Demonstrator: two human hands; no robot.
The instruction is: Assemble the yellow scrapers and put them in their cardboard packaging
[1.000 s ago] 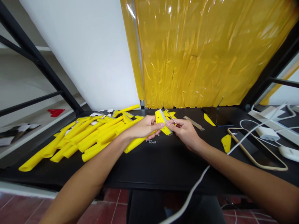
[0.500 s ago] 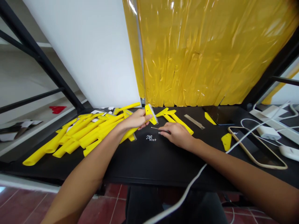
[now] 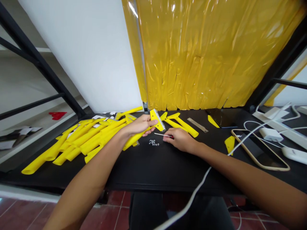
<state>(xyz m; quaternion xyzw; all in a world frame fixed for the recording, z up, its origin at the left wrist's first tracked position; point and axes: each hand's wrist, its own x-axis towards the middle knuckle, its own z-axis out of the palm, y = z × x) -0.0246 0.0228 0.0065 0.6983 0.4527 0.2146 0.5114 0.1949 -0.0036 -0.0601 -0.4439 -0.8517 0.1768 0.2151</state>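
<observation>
While left grip [image 3: 141,124]'s got a yellow scraper [image 3: 154,115] and right grip [image 3: 180,138] a screwdriver [image 3: 170,136], a careless bump could scatter those metal bits [image 3: 153,141].

Yellow flat-headed plastic scraper [image 3: 155,118]: handle partly hidden inside my left hand [image 3: 142,125]. Thin metal-shafted tool with red handle [image 3: 172,136]: handle largely covered by my right hand [image 3: 181,139]. Small silvery metal pieces [image 3: 152,141]: too tiny for me to tell apart. Long white cable [image 3: 200,183]: cut by bottom edge.

White panel [image 3: 96,48] at 11 o'clock; glossy yellow plastic sheeting [image 3: 203,48], 1 o'clock; shelving [image 3: 19,76], 9 o'clock; red tile floor [image 3: 103,214], 7 o'clock.
</observation>
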